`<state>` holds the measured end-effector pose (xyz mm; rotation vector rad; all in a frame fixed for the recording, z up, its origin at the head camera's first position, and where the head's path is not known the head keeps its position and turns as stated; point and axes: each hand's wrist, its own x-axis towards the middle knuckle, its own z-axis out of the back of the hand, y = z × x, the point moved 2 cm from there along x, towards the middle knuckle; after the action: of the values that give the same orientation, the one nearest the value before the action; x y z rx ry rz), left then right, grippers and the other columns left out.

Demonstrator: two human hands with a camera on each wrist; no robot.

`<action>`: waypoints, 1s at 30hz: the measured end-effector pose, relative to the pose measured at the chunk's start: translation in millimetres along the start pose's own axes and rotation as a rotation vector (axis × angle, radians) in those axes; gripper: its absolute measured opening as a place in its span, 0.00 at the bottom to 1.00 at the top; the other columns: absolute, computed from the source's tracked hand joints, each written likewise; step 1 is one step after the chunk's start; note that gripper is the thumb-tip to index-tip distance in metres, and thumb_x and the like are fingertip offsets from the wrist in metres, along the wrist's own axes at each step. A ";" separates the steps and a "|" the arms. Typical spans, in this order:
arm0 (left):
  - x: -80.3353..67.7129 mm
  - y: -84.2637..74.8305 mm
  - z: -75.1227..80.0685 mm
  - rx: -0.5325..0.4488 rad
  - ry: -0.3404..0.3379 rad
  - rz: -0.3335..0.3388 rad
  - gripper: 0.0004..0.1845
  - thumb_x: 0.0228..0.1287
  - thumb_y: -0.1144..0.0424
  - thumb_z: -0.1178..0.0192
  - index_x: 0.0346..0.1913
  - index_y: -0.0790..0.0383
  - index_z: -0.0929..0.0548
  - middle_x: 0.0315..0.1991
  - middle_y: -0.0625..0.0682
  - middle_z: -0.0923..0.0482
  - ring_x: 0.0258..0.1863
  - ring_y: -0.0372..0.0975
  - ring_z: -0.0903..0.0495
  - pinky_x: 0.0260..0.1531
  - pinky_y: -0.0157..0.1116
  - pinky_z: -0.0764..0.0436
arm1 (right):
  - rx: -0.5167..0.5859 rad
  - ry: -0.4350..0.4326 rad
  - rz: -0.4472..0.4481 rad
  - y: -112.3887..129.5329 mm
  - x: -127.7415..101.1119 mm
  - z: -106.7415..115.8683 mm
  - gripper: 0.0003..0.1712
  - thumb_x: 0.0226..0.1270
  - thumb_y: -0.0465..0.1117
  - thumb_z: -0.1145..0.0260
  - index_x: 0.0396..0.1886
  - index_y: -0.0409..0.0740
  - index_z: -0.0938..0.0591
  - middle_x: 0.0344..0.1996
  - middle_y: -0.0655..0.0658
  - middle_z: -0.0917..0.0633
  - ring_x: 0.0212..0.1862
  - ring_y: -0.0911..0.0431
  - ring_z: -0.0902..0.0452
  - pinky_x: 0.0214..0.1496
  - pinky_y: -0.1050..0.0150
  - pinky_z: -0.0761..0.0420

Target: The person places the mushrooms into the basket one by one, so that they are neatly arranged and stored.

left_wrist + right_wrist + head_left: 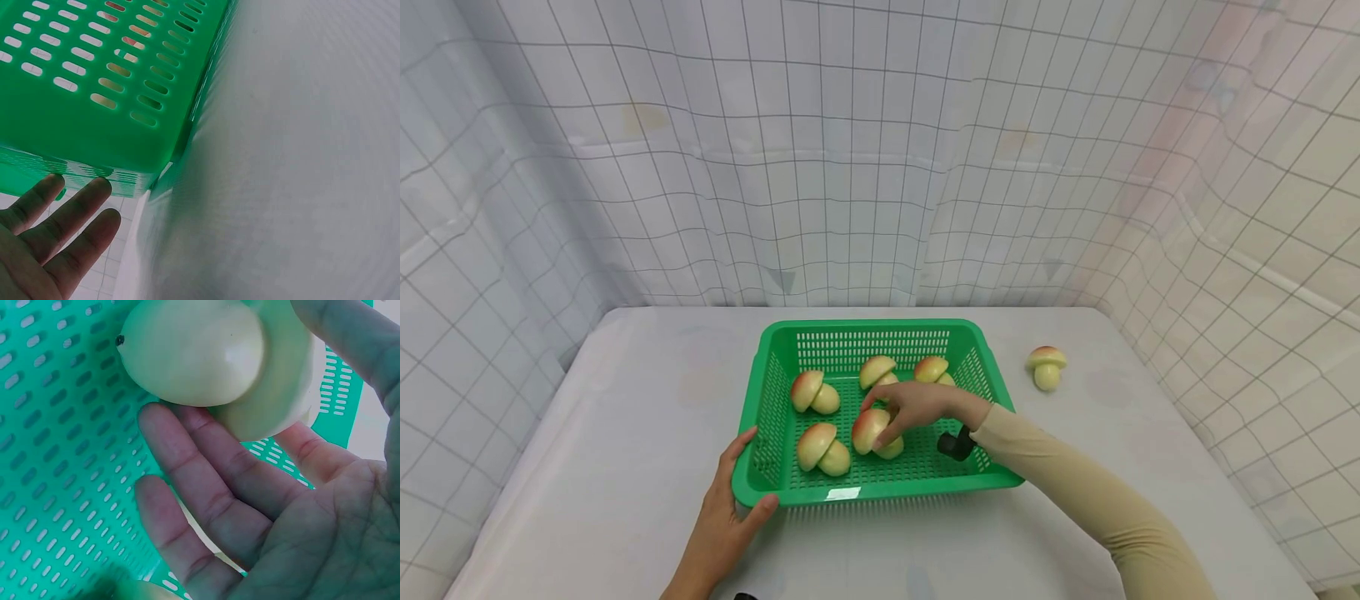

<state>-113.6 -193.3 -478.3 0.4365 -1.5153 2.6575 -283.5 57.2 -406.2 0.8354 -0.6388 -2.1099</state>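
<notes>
My right hand (917, 403) reaches into a green plastic basket (895, 493) and grips a toy mushroom (868, 432) by its reddish-yellow cap, thumb on one side and fingers on the other. In the right wrist view the pale stem (194, 353) points away from the palm, close over the slotted basket floor. Outside the basket's front left corner, my left hand (724, 521) touches it, thumb at the front rim and straight fingers (78, 219) along the left side. More mushrooms lie in the basket: one at back left (808, 392), one at front left (822, 448), others behind my right hand.
Another mushroom (1047, 367) stands on the white-covered table (647, 400), right of the basket. A black wrist camera (957, 443) hangs under my right wrist, over the basket's right part. White grid-patterned curtains (850, 167) close off the back and both sides.
</notes>
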 end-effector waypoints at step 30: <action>0.1 -0.8 -0.3 -0.021 -0.002 -0.012 0.45 0.57 0.63 0.36 0.73 0.38 0.49 0.70 0.53 0.45 0.66 0.39 0.42 0.54 0.24 0.42 | -0.046 0.023 -0.056 -12.4 -2.5 1.5 0.32 0.59 0.55 0.31 0.63 0.55 0.27 0.56 0.54 0.26 0.50 0.60 0.27 0.47 0.65 0.26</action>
<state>-113.7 -192.6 -477.8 0.4459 -1.5344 2.6304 -289.2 66.7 -412.6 0.8594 -0.5586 -2.1536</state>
